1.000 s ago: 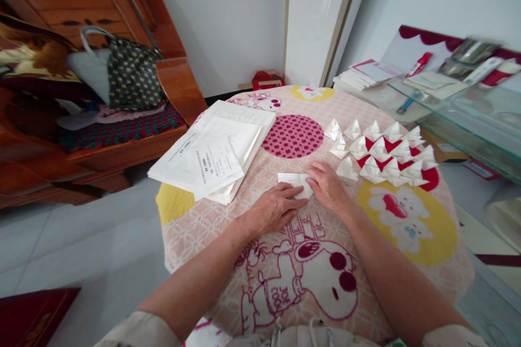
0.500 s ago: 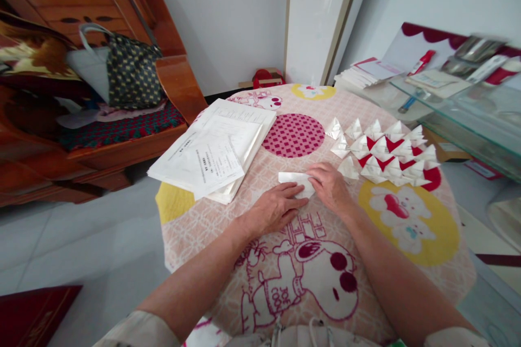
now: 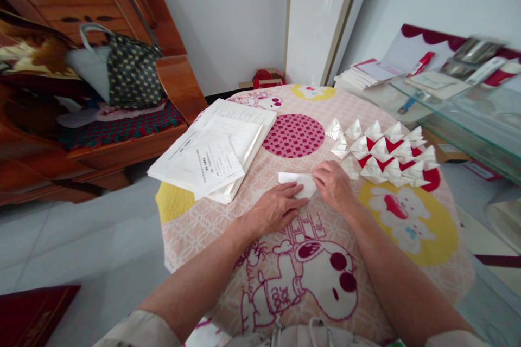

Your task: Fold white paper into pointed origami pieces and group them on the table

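Observation:
A small folded piece of white paper (image 3: 299,178) lies on the round table in front of me. My left hand (image 3: 279,207) rests flat across its lower left part, fingers stretched out. At the paper's right end my right hand (image 3: 334,187) is closed, thumb and fingertips pinching the edge. Just right of that hand stand several pointed folded paper pieces (image 3: 382,168), set close together in rows, with red showing between some of them.
Left on the patterned tablecloth (image 3: 203,238) is a stack of printed sheets (image 3: 211,143). A glass shelf (image 3: 459,119) borders the table at right, near more papers (image 3: 366,73). A wooden bench (image 3: 179,84) with a dotted bag (image 3: 132,70) stands at left.
My right hand has slid slightly right along the paper's edge, its fingers curling in more. My left hand has stayed in place.

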`<state>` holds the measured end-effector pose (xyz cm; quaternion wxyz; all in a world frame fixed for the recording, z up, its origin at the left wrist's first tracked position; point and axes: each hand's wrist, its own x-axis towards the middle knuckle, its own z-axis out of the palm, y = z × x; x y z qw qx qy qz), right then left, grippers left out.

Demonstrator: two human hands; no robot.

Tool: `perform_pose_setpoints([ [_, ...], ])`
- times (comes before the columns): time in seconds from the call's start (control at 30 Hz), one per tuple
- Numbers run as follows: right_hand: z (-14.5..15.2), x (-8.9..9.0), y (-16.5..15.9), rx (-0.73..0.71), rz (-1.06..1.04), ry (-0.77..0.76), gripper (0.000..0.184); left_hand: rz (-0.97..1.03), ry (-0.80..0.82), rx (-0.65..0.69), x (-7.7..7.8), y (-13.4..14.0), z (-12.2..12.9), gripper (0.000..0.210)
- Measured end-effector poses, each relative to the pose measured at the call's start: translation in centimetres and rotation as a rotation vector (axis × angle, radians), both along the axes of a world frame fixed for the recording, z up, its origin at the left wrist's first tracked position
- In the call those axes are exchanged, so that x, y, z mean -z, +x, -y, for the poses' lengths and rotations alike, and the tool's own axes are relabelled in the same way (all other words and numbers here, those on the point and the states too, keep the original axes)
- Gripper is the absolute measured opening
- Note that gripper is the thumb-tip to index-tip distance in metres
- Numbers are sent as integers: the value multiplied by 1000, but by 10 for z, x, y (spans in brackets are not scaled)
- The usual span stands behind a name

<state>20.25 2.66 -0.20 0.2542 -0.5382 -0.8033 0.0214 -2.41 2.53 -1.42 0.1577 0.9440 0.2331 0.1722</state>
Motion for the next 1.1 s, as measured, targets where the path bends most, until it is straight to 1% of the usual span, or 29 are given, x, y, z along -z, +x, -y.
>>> perform_pose_setpoints([
  [0.13, 2, -2, -9, -45, 12, -39, 22, 8, 7, 11, -2, 1, -1, 37],
  [0.3, 4, 0, -21, -71, 38, -74, 23, 18, 3, 48, -7, 2, -2, 35],
  [0.53, 6, 2, -21, -118, 81, -38, 26, 26, -28, 42, -8, 2, 0, 34],
  [0.73, 7, 5, -20, -144, 112, -35, 28, 4, 1, 43, -9, 3, 0, 31],
  [0.93, 9, 10, -19, -169, 164, -35, 25, -41, 28, -1, -11, 4, 5, 30],
  [1.1, 9, 11, -19, -169, 147, -52, 28, -55, 48, -24, -11, 7, 9, 28],
])
